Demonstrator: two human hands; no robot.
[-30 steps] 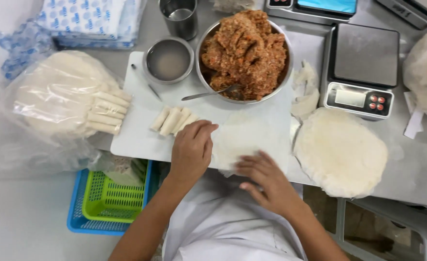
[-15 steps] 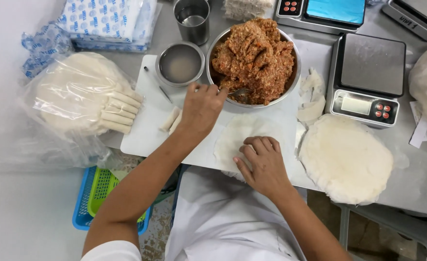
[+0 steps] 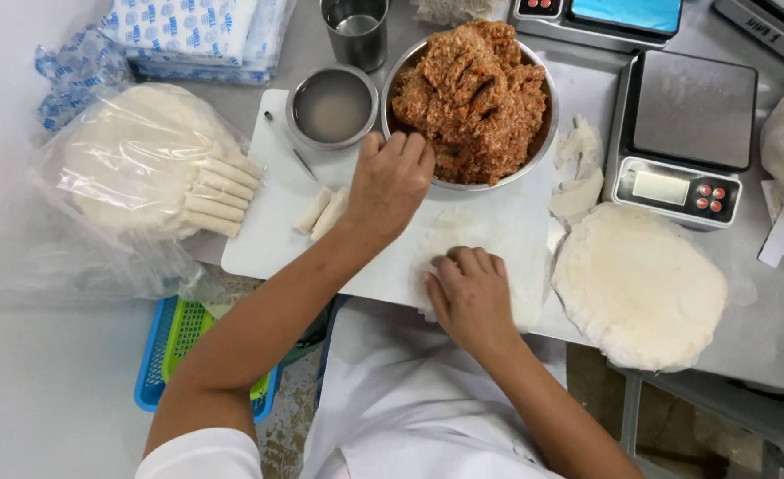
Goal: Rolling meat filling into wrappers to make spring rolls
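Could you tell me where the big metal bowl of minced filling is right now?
In the head view, the filling bowl sits at the top centre, on the far edge of the white cutting board, between the small bowl of liquid and the grey scale; the left hand reaches its near rim.

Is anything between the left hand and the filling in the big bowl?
Nothing visible. The left hand is at the near rim of the metal bowl, fingertips reaching the minced filling. The right hand rests flat on the wrapper.
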